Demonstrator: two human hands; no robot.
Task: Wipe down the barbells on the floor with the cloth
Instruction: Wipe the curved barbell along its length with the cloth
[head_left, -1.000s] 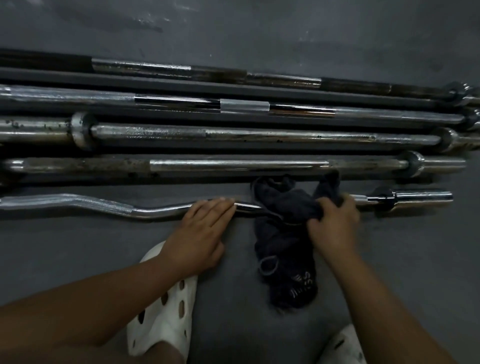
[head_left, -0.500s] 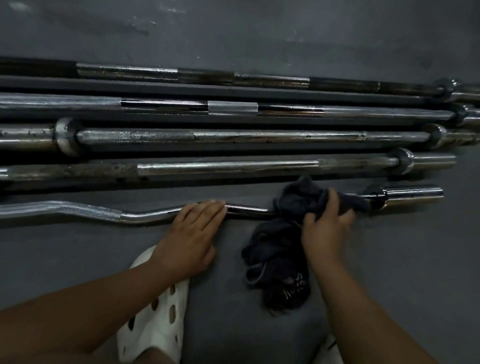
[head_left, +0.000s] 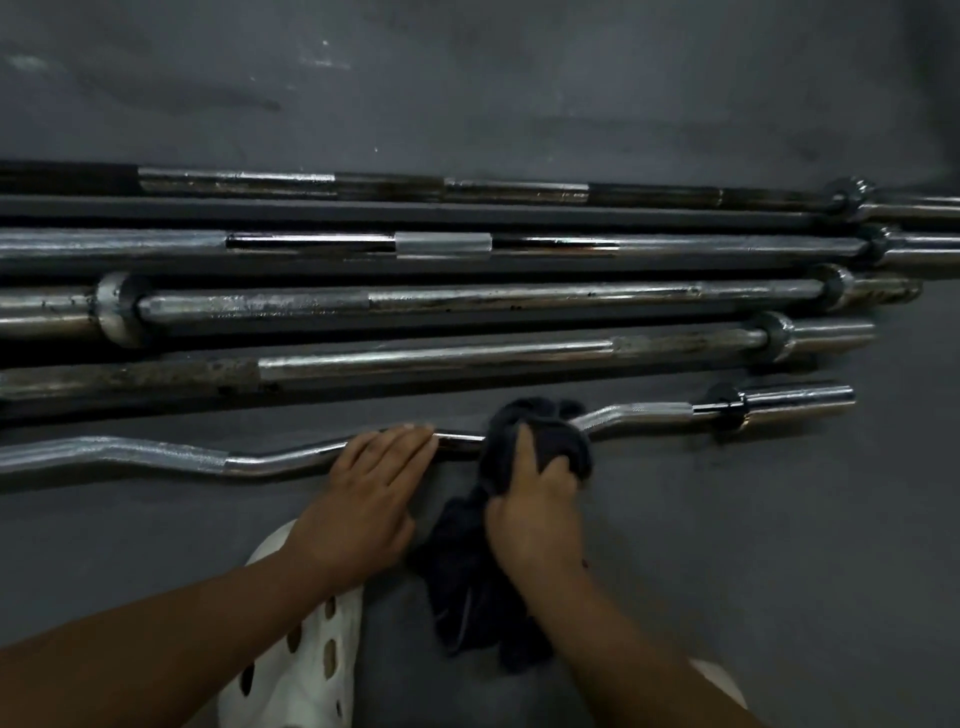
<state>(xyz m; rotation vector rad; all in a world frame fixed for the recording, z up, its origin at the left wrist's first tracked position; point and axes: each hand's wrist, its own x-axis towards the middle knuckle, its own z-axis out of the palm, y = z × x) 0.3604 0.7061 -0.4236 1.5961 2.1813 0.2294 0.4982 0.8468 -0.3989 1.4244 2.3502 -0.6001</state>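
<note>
The left hand lies with straight fingers pressed flat on the curved chrome curl bar. The right hand grips the dark blue cloth, bunched over the same bar just beside the left hand; its tail trails on the grey floor. Four straight steel barbells lie parallel beyond. A white perforated clog sits below the left wrist.

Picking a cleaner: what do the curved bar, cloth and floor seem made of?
Curved bar: likely chromed steel, bright glints, knurled grip zones. Cloth: dark soft fabric, bunching in folds. Floor: matte grey, rubber or concrete; unclear.
</note>
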